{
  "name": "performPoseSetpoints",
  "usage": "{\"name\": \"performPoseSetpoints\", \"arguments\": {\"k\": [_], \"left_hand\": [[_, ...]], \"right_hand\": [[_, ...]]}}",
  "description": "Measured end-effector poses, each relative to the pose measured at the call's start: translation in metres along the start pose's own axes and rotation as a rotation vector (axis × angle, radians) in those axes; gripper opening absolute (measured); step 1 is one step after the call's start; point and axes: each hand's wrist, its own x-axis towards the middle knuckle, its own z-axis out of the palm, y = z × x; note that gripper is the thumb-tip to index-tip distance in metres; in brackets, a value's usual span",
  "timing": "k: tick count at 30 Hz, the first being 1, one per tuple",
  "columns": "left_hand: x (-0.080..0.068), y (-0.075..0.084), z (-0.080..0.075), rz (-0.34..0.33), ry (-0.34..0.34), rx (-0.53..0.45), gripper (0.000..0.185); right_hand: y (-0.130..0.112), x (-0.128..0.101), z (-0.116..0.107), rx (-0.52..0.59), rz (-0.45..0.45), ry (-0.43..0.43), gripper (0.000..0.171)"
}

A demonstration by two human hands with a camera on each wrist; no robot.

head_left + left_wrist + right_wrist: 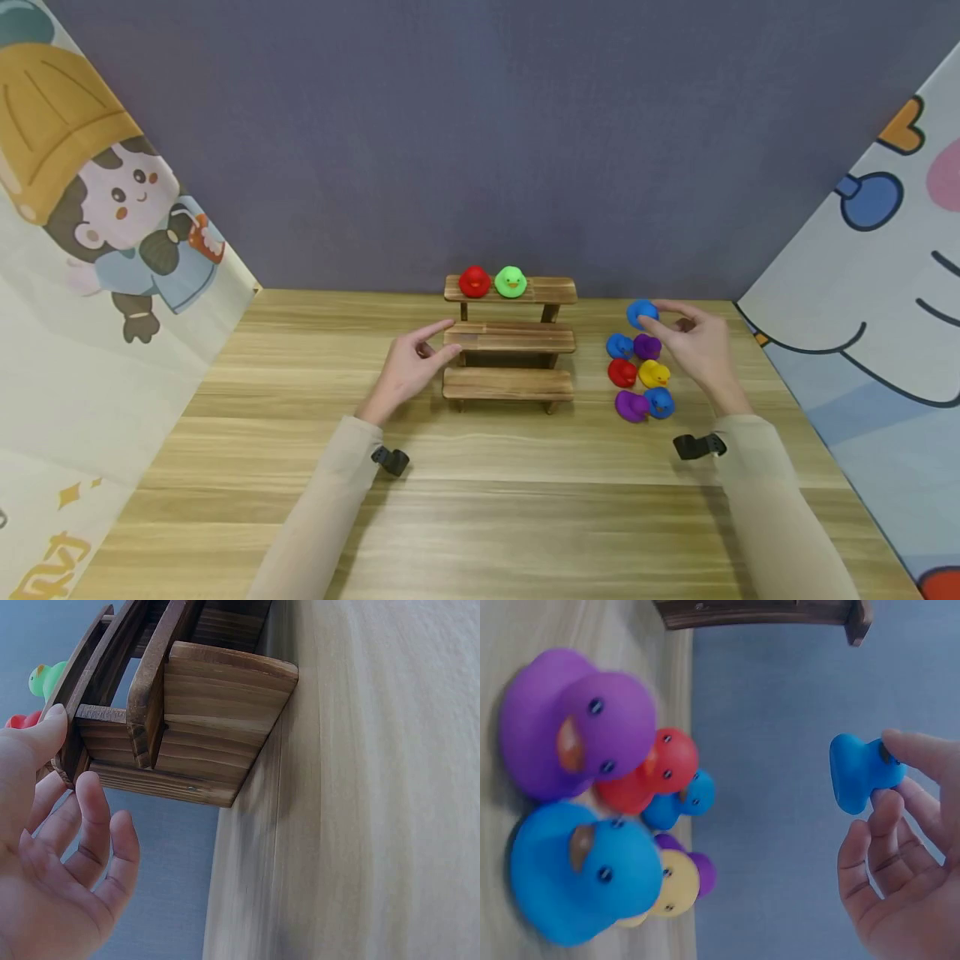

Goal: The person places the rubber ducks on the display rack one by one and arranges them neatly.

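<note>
My right hand (696, 343) pinches a blue rubber duck (862, 776) by its head, raised above the other ducks at the right. Below it sit more rubber ducks: purple (632, 406), red (622, 372), yellow (654, 374) and blue (619, 346) among them. A three-tier wooden stand (510, 383) occupies the middle. On its top tier a red duck (474, 282) and a green duck (511, 282) stand side by side. My left hand (405, 371) holds the left end of the middle tier between thumb and fingers.
The wood-grain table (495, 517) runs back to a dark grey-blue wall (480, 150) close behind the stand. Printed cartoon panels flank the table at left (45, 333) and right (885, 317).
</note>
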Motion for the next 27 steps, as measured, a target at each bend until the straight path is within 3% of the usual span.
{"name": "performPoseSetpoints", "arguments": {"k": [18,27], "left_hand": [[0.002,0.0,0.0,-0.02,0.006,0.002,0.051],[0.002,0.0,0.001,-0.016,0.003,0.007,0.051]], "right_hand": [[-0.043,0.013,0.015,0.128,-0.108,-0.013,0.044],[-0.062,0.016,0.024,0.158,-0.117,-0.019,0.042]]}}
